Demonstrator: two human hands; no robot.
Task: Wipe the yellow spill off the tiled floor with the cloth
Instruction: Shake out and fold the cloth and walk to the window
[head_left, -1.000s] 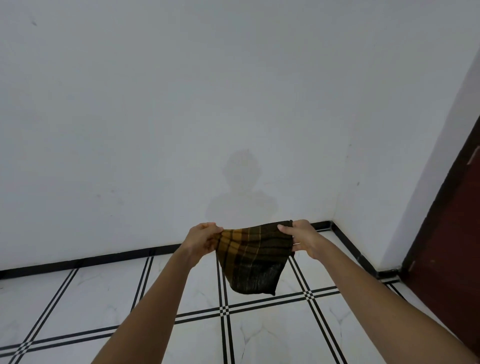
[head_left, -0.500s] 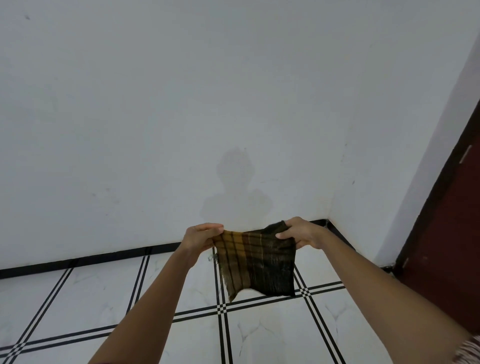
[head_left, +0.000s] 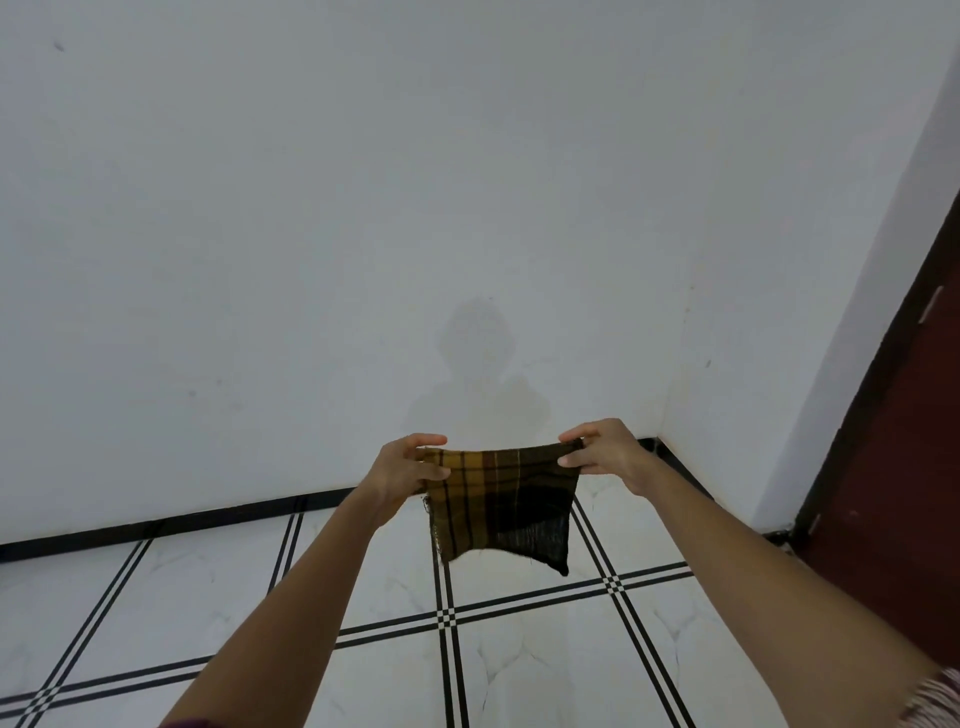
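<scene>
Since a second ago we have drawn the cloth (head_left: 501, 499) out from a drooping triangle into a near-flat square. The left hand (head_left: 405, 467) pinches its 9 o'clock top corner and the right hand (head_left: 605, 454) its 3 o'clock one, so it hangs in the air just below frame centre, clear of the tiled floor (head_left: 208, 597); we judge it opened for use but not yet applied. No yellow spill shows on the visible tiles, so it must be found first. Around: a white wall (head_left: 363, 208) at 12 o'clock, black skirting (head_left: 156, 525) at its foot, a dark red door (head_left: 909, 467) at 3 o'clock; nothing seems to obstruct lowering.

Cloth (head_left: 501, 501) hangs between left hand (head_left: 402, 475) and right hand (head_left: 605, 454), above floor (head_left: 208, 597).
</scene>
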